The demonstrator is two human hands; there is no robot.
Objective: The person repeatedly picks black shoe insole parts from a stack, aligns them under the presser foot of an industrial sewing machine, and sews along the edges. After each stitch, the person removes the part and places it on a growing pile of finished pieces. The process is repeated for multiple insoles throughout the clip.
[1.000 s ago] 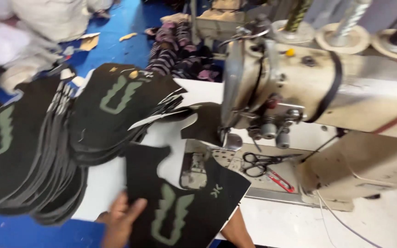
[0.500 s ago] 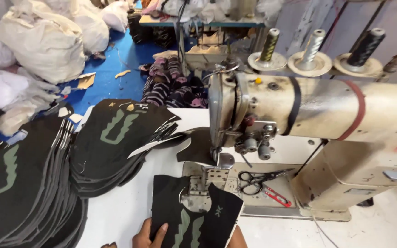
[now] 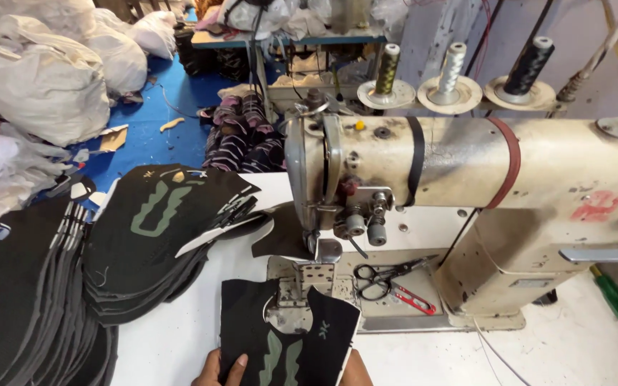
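**Cut Off and Covered at the Sewing Bench**

The bottom edge cut off both hands: only the fingers of the left hand [image 3: 224, 369] showed on the black fabric piece [image 3: 252, 336], and just a sliver of the right hand [image 3: 355, 372] beside it. Whether either one gripped the piece could not be told. The sewing machine [image 3: 466, 186] ran off the right edge, and its post hid the middle of the piece. The fabric stack [image 3: 8, 314] continued past the left edge.

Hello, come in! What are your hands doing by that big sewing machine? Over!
Left hand flat on black fabric piece. Right hand at its right edge, mostly out of frame. Piece wraps the sewing machine post under the needle. Scissors beside it.
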